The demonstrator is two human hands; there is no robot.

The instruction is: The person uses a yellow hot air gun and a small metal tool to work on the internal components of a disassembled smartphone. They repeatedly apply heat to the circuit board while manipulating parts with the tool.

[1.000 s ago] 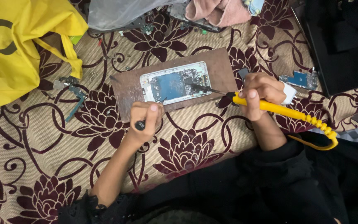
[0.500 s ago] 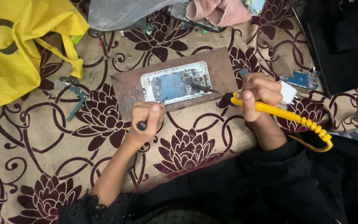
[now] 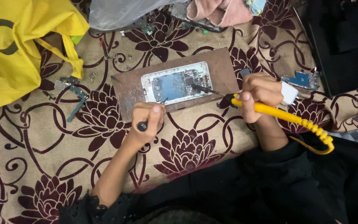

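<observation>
Right hand (image 3: 258,94) clamps the yellow soldering iron (image 3: 286,117), tip on the opened phone (image 3: 177,84); left hand (image 3: 146,118) grips probably tweezers (image 3: 142,125). A slip could scorch neighbouring parts.

Right hand (image 3: 258,94) grips yellow soldering iron (image 3: 284,116), tip on opened phone (image 3: 177,84).

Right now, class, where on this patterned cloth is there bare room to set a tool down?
Bare cloth lies left of the left hand, below the yellow bag. Crowded: around the brown board holding the opened phone, and by the right hand.
</observation>
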